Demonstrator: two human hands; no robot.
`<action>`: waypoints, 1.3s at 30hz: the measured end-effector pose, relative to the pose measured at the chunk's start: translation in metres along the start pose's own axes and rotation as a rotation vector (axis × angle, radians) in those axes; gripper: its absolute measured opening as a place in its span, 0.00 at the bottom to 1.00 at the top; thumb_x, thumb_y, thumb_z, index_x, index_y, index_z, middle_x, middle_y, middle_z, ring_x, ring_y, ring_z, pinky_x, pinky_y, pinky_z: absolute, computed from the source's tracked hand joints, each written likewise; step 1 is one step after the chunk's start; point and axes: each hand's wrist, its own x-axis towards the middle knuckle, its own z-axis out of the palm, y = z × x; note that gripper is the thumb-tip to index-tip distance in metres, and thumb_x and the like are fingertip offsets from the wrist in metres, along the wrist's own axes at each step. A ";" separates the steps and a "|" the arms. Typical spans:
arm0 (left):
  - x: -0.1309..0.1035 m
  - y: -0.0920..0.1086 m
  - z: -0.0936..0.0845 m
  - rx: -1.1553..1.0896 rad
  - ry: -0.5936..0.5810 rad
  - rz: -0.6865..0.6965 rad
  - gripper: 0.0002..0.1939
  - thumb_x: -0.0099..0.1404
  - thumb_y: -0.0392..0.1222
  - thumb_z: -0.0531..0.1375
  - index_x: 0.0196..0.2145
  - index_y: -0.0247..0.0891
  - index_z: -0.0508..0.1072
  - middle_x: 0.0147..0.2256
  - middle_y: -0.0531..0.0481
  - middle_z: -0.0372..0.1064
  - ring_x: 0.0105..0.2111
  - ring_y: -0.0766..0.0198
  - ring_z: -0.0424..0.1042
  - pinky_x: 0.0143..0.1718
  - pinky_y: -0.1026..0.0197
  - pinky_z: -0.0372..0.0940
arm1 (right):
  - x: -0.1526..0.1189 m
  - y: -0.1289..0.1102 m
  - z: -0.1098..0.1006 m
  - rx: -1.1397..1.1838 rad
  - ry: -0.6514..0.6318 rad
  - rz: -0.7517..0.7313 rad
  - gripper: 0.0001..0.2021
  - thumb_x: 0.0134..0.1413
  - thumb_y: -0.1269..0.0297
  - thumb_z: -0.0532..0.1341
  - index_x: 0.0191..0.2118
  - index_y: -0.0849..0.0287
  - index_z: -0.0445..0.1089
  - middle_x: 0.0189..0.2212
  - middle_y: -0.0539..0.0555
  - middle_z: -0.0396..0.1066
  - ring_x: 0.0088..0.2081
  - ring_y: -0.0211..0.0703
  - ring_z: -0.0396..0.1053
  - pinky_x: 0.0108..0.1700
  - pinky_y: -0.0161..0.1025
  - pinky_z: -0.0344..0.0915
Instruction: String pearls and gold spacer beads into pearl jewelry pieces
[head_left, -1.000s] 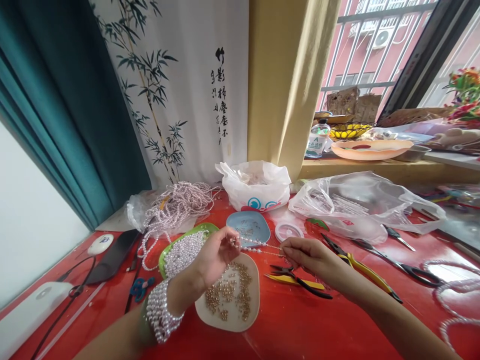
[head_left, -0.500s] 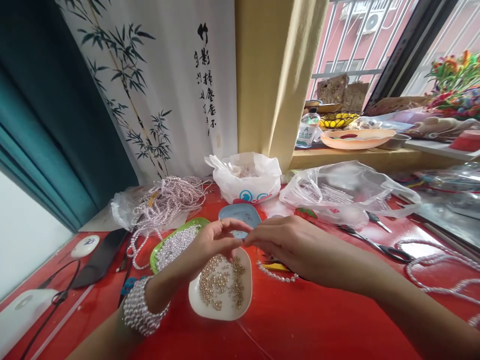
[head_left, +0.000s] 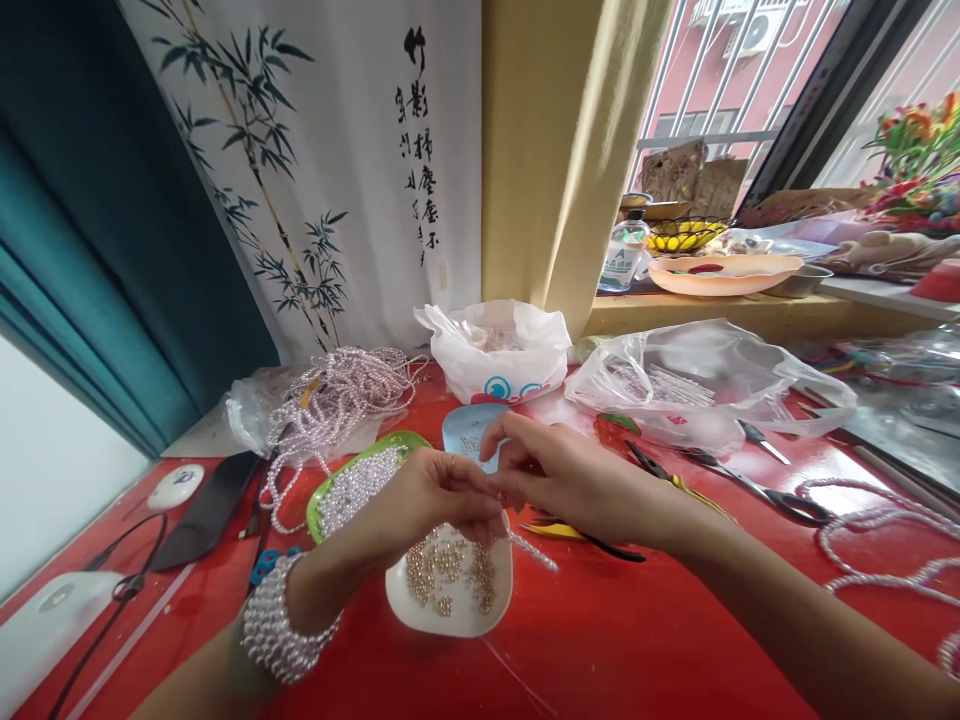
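Fingers (head_left: 474, 505) bent, L hand (head_left: 431, 490) nr R (head_left: 562, 470)

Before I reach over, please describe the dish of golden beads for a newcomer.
Over the red table, find the left hand. Partly hidden below it sits a rounded white dish. Unlike the green dish and blue dish, it holds golden beads.

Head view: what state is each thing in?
Left hand, fingers bent, grip unclear
Right hand, fingers bent, grip unclear
Bead strand, partly hidden
White tray, holding gold beads
Green tray, holding pearly beads
Blue tray, partly covered
White bag, open-topped
Clear bag, rumpled
Scissors, lying flat
Near pliers, lying flat
Bracelet, worn
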 end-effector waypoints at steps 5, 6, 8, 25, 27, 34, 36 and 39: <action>0.002 0.002 -0.005 0.004 0.068 0.037 0.03 0.53 0.36 0.62 0.26 0.33 0.73 0.21 0.47 0.72 0.21 0.68 0.70 0.25 0.68 0.63 | 0.008 0.011 -0.004 0.083 0.071 -0.007 0.04 0.53 0.67 0.54 0.30 0.60 0.65 0.22 0.48 0.65 0.24 0.31 0.60 0.24 0.30 0.55; 0.003 0.002 -0.006 0.023 0.093 0.047 0.03 0.53 0.36 0.62 0.26 0.33 0.72 0.21 0.47 0.72 0.21 0.68 0.70 0.25 0.68 0.63 | 0.009 0.018 -0.006 0.061 0.103 -0.005 0.06 0.53 0.66 0.54 0.30 0.60 0.65 0.23 0.48 0.66 0.24 0.32 0.61 0.24 0.30 0.56; 0.003 0.004 -0.010 0.062 0.143 0.064 0.03 0.54 0.36 0.62 0.26 0.33 0.72 0.20 0.48 0.71 0.20 0.69 0.68 0.24 0.68 0.62 | 0.014 0.037 -0.008 -0.050 0.190 0.014 0.08 0.55 0.65 0.52 0.31 0.60 0.65 0.24 0.49 0.67 0.24 0.32 0.62 0.26 0.31 0.57; 0.004 0.022 -0.046 0.033 0.343 0.225 0.02 0.55 0.33 0.61 0.26 0.32 0.73 0.17 0.48 0.68 0.19 0.69 0.66 0.22 0.69 0.60 | 0.056 0.073 0.038 -0.315 -0.156 -0.114 0.09 0.46 0.75 0.56 0.29 0.58 0.72 0.26 0.50 0.73 0.28 0.36 0.66 0.29 0.32 0.56; 0.004 0.022 -0.049 0.024 0.350 0.231 0.02 0.54 0.33 0.61 0.25 0.32 0.73 0.18 0.48 0.69 0.20 0.69 0.67 0.23 0.69 0.61 | 0.046 0.058 0.042 -0.306 -0.188 -0.127 0.08 0.47 0.74 0.56 0.30 0.58 0.72 0.27 0.51 0.72 0.28 0.37 0.66 0.30 0.33 0.56; 0.009 0.024 -0.051 -0.034 0.290 0.208 0.02 0.54 0.32 0.61 0.25 0.32 0.74 0.20 0.47 0.70 0.21 0.69 0.67 0.24 0.69 0.61 | -0.001 0.065 0.046 -0.337 -0.106 0.076 0.09 0.55 0.68 0.52 0.33 0.57 0.70 0.31 0.54 0.73 0.29 0.42 0.68 0.29 0.37 0.59; 0.013 0.023 -0.051 -0.037 0.265 0.198 0.02 0.54 0.31 0.61 0.24 0.32 0.74 0.19 0.48 0.70 0.21 0.69 0.67 0.23 0.70 0.61 | -0.018 0.084 0.047 -0.416 0.014 0.197 0.09 0.56 0.65 0.52 0.36 0.57 0.69 0.34 0.56 0.71 0.31 0.45 0.68 0.31 0.40 0.61; 0.021 0.021 -0.050 -0.004 0.219 0.193 0.02 0.54 0.32 0.61 0.24 0.33 0.73 0.19 0.48 0.69 0.20 0.69 0.67 0.23 0.70 0.62 | -0.042 0.108 0.048 -0.460 0.051 0.269 0.10 0.54 0.60 0.54 0.40 0.55 0.67 0.40 0.57 0.67 0.38 0.49 0.67 0.35 0.43 0.64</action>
